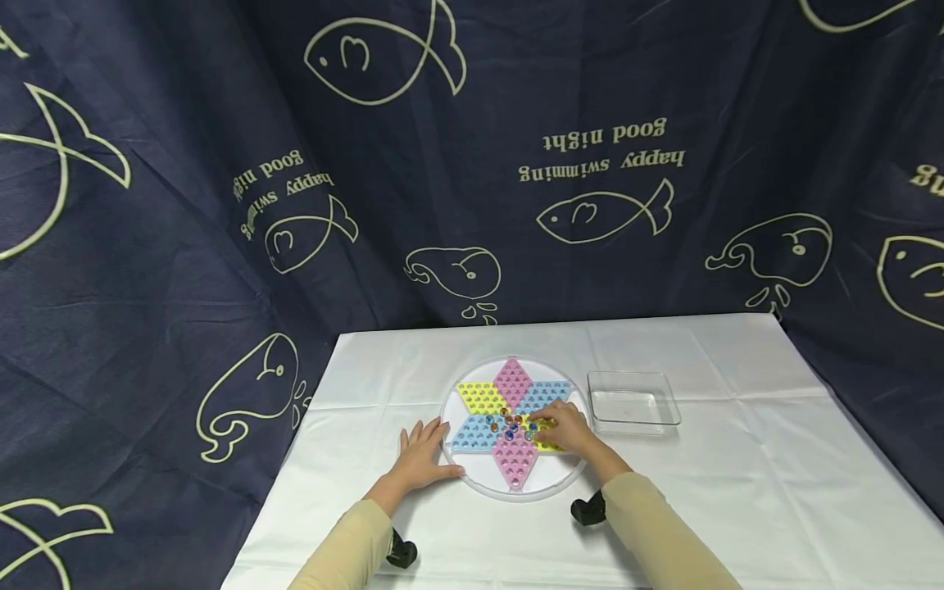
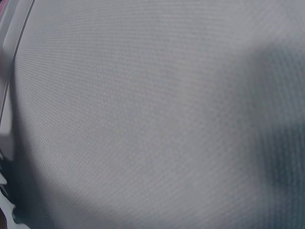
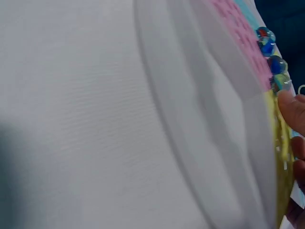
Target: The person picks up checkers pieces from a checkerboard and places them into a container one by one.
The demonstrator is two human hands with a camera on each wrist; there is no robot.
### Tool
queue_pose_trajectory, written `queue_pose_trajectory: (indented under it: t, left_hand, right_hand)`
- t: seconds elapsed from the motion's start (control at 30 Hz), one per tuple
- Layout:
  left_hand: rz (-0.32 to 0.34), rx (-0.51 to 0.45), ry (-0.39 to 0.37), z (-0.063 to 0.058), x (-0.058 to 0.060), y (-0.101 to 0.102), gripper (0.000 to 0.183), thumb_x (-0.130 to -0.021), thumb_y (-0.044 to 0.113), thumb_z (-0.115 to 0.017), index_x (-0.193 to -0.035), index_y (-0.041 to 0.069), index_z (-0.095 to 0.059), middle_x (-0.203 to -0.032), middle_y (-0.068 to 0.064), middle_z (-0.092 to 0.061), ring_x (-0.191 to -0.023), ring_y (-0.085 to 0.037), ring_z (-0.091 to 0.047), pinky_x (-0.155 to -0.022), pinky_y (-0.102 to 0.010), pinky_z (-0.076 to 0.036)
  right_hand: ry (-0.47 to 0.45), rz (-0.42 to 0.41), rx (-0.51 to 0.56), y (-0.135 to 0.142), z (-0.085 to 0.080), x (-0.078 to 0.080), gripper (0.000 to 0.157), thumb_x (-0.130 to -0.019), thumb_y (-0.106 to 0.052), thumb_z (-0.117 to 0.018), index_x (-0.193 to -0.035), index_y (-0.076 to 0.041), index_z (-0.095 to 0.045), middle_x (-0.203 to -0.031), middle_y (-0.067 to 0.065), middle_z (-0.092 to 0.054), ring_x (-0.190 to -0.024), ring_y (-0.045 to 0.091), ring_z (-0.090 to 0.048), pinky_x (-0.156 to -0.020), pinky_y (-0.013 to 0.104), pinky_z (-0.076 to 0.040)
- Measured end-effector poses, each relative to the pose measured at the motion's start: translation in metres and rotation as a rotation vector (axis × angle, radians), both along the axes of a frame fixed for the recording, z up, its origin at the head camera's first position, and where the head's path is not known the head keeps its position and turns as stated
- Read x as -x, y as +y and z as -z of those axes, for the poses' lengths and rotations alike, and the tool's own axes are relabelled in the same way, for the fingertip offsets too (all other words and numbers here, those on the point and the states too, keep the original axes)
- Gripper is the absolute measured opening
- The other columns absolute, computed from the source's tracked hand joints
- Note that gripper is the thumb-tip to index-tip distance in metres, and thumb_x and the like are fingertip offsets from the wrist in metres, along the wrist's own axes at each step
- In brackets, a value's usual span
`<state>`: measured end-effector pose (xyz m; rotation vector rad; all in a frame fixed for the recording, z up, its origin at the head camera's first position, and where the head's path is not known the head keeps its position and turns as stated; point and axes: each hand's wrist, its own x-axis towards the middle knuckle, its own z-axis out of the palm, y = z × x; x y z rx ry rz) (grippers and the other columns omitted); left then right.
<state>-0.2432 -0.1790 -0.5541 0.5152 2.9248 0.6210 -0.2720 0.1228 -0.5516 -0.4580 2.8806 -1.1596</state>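
Note:
A round white Chinese checkers board (image 1: 479, 483) lies on the table, with pink, yellow and blue star points. Several glass marbles (image 1: 510, 435) are gathered around its middle. My right hand (image 1: 566, 428) is over the right side of the board, fingers bent, thumb and forefinger at a clear marble (image 3: 281, 82) near the yellow point. In the right wrist view the thumb (image 3: 291, 110) meets that marble, beside a blue one (image 3: 277, 65). My left hand (image 1: 420, 459) rests at the board's left rim with fingers spread; nothing is in it.
A clear rectangular container (image 1: 633, 401) stands to the right of the board. White cloth (image 1: 737, 492) covers the table, and a dark blue curtain (image 1: 472, 164) with fish drawings hangs behind it. A black wrist device (image 1: 588, 510) sits under the right sleeve.

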Motion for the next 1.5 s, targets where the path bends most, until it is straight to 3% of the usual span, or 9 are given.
queue_pose_trajectory:
  t: [0.23,0.67,1.17,1.5]
  left_hand:
    - [-0.004,-0.009,0.003,-0.0007,-0.0003,-0.0002,0.091,-0.071,0.056,-0.068,-0.139,0.006,-0.036,-0.146,-0.017,-0.029,-0.133,-0.048,-0.017,-0.105,-0.067,-0.003]
    - [0.001,-0.014,0.015,-0.0004,-0.0021,0.0,0.09,-0.071,0.055,-0.069,-0.139,0.005,-0.037,-0.145,-0.017,-0.03,-0.132,-0.049,-0.018,-0.104,-0.068,-0.004]
    - [-0.006,-0.021,0.008,0.0011,-0.0012,0.001,0.089,-0.071,0.055,-0.069,-0.139,0.006,-0.036,-0.146,-0.016,-0.029,-0.132,-0.048,-0.018,-0.104,-0.068,-0.004]
    - [-0.015,-0.034,0.013,0.0014,-0.0016,0.0004,0.09,-0.071,0.054,-0.069,-0.139,0.007,-0.036,-0.146,-0.016,-0.03,-0.132,-0.048,-0.019,-0.104,-0.068,-0.004]
  right_hand:
    - [0.071,-0.023,-0.02,-0.0005,0.0023,-0.0035,0.037,-0.067,-0.028,-0.077,-0.1,-0.013,-0.07,-0.096,0.008,-0.055,-0.088,0.023,-0.046,-0.078,0.044,-0.038]
    - [-0.017,0.043,0.007,-0.0035,0.0004,-0.0008,0.019,-0.076,-0.014,-0.072,-0.095,-0.013,-0.072,-0.091,0.003,-0.055,-0.087,0.021,-0.046,-0.081,0.042,-0.037]
    - [0.027,0.045,0.032,-0.0001,0.0048,0.0022,0.015,-0.075,-0.019,-0.073,-0.087,-0.014,-0.066,-0.088,0.001,-0.057,-0.087,0.02,-0.047,-0.081,0.045,-0.037]
    - [0.056,0.048,0.128,0.0032,0.0068,0.0032,0.016,-0.076,-0.013,-0.072,-0.089,-0.008,-0.065,-0.079,-0.001,-0.057,-0.075,0.014,-0.048,-0.071,0.029,-0.041]
